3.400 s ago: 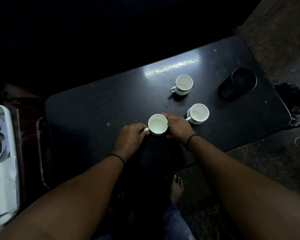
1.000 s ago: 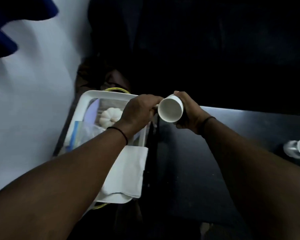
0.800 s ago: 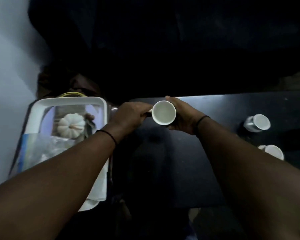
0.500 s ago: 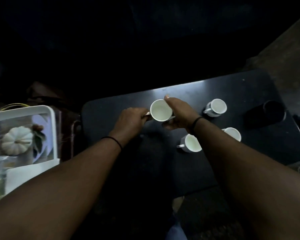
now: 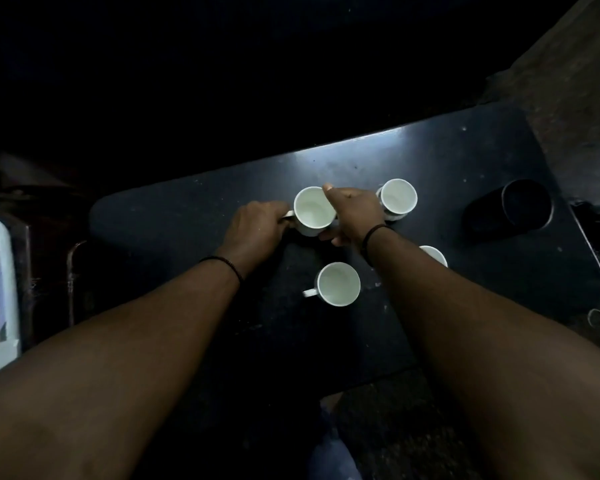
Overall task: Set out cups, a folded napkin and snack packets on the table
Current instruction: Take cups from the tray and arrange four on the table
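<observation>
Two bare arms reach out over a dark, shiny table (image 5: 447, 157) with round corners. Both hands hold one small white round cup (image 5: 314, 210) between them. The left hand (image 5: 253, 226) is curled shut around the cup's little handle on its left side. The right hand (image 5: 352, 209) wraps the cup's right side, with a fingertip up on the rim and the thumb under near the bottom. The cup is upright and looks empty. It is too dark to tell if the cup sits on the table or is just above it. A second white cup (image 5: 397, 199) stands just beside the right hand, on its right. A third white cup (image 5: 338, 284) stands nearer the person, between the two arms, with its handle pointing left. A fourth white cup (image 5: 434, 255) peeks out from behind the right arm. A dark round tumbler (image 5: 515, 207) lies on its side, well apart at the right end of the table. A white plastic tray (image 5: 4, 271) shows at the far left edge, off the table. Each wrist wears a thin dark band.
</observation>
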